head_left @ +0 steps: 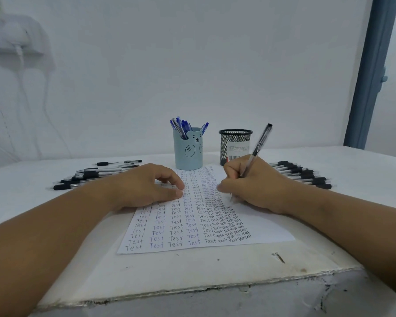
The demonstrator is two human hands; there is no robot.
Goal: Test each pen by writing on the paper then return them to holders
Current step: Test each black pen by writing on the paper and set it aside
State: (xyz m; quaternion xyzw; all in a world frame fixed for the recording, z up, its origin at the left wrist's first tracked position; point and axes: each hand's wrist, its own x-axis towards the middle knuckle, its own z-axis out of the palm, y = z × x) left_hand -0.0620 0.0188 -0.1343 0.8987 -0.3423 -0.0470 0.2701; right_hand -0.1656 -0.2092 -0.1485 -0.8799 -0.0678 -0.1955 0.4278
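Pens with black grip sleeves lie loose in a fanned row on the table at far left, caps and tips hard to separate where they overlap. Left hand rests on the paper, fingers loosely curled with the tips pressing the sheet; it holds nothing and seems only to steady the page.

Paper is covered in columns of the word "Test", larger at left, cramped and overlapping toward the right; its far end runs up to the holders. Behind it, blue bear-face holder stands upright with several blue pens in it. Just to the right, black mesh holder stands upright; no pen shows above its rim, though its inside cannot be seen.

Right hand pinches a clear-barrelled black pen low on the barrel, fingers curled round it, the upper end tilted up and away. Tip is hidden behind the fingers, so contact with the sheet cannot be confirmed; motion blur at the fingertips suggests writing in progress.

Second row of black pens lies at far right.

Handling judgement: pen is light, stiff, smooth plastic; rubber sleeve near the tip is the sure place to hold. Paper is thin and slides easily, hence the bracing hand.
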